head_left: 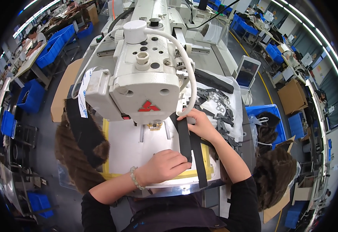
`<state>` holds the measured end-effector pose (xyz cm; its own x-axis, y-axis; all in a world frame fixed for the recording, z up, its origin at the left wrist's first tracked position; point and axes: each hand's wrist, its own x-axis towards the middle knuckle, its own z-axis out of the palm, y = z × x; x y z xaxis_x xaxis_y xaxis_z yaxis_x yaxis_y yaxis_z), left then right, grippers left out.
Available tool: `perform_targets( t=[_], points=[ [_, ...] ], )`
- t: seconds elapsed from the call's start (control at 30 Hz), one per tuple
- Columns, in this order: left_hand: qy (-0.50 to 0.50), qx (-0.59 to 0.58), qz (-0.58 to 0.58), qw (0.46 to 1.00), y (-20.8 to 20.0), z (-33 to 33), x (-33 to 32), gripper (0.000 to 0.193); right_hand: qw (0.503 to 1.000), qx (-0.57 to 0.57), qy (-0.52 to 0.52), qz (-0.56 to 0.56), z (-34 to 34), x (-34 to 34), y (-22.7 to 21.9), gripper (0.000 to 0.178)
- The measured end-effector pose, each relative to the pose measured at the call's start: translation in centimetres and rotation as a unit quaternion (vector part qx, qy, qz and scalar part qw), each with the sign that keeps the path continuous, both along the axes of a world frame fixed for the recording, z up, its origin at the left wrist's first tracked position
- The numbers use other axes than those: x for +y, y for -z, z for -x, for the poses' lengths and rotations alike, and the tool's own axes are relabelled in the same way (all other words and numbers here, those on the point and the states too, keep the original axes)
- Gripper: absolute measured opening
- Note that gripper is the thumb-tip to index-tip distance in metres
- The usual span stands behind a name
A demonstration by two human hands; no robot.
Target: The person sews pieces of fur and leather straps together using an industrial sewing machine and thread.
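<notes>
A black strap (184,137) is stretched lengthwise between my two hands, right of the needle area of a large white sewing machine (145,89). My left hand (165,166), with a beaded bracelet on its wrist, pinches the strap's near end. Farther up, my right hand (200,124) grips the strap beside the machine head, fingers closed over its edge. A second black strap (200,166) runs under my right wrist and hangs toward the table's front edge. Beneath lies a white work plate (126,154) bordered with yellow tape, with two narrow slots near the presser foot (154,126).
Metal rings (219,101) and short black pieces lie on a white sheet at the right. Brown furry material with a black band (85,127) drapes at the left. A tablet screen (247,71), a blue bin (279,116) and more brown fur (275,174) stand rightward.
</notes>
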<state>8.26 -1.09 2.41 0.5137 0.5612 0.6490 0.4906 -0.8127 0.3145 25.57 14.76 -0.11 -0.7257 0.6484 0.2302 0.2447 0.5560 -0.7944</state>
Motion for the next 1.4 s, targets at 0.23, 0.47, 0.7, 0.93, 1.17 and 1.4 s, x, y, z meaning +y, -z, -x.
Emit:
perform_targets(
  t=[0.23,0.47,0.7,0.93,1.17,1.4],
  points=[
    [0.023,0.029,-0.007,0.999,0.8,1.0,-0.3,0.025,0.995,-0.018,0.100,0.004,0.2,0.5,1.1,0.022],
    [0.012,0.054,0.003,0.998,2.4,2.4,-0.7,0.025,0.942,-0.067,0.185,-0.271,-0.1,0.8,1.3,0.017],
    [0.036,0.043,0.008,0.998,2.7,2.6,-1.0,0.024,0.911,-0.108,0.268,-0.294,-0.3,0.9,1.0,0.016],
    [-0.002,0.063,-0.010,0.998,2.5,3.5,-1.0,0.025,0.945,-0.117,0.259,-0.163,-0.2,-1.0,-1.6,0.024],
    [0.037,0.016,-0.015,0.999,2.0,4.0,-1.1,0.027,0.987,-0.097,0.052,-0.114,-0.1,-2.0,-0.8,0.045],
    [0.068,0.012,0.009,0.998,1.2,4.3,-1.7,0.028,0.985,-0.098,0.055,-0.132,-0.1,-1.7,0.2,0.050]
  ],
)
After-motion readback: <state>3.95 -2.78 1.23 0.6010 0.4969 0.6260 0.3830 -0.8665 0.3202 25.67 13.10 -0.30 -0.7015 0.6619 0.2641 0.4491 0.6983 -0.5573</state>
